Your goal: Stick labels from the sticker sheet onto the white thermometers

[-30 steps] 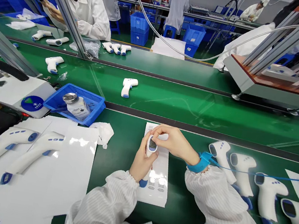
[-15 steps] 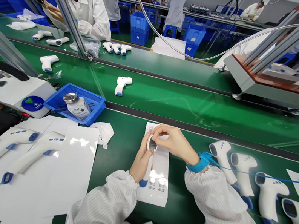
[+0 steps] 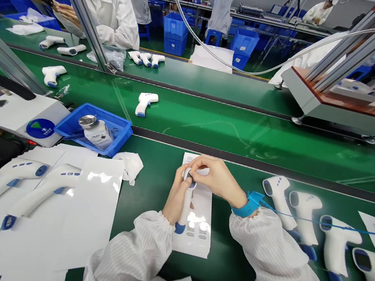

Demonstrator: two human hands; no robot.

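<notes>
An infrared thermometer (image 3: pixel 183 212), white with a blue foot, is upright in my left hand (image 3: pixel 173 199), whose fingers wrap round its upper part and thumb lies by the display. My right hand (image 3: pixel 219 180), wearing a blue wrist strap (image 3: pixel 247 205), has its fingertips pinched together at the display end. Whatever lies between those fingertips is too small or hidden to make out. Under both hands is a stack of printed white sheets (image 3: pixel 198 240) on the green bench.
Several thermometers (image 3: pixel 335 244) lie at the right; two more (image 3: pixel 44 191) lie on white paper (image 3: pixel 94 211) at left. A blue tray (image 3: pixel 120 141) holds a metal-capped bottle (image 3: pixel 97 132). Behind runs a green conveyor (image 3: pixel 229 126) carrying thermometers (image 3: pixel 146 104). A co-worker (image 3: pixel 117 13) sits across.
The thermometers on the conveyor have shifted left. My left thumb has moved up over the display, and the right hand has moved slightly left, still pinched there.
</notes>
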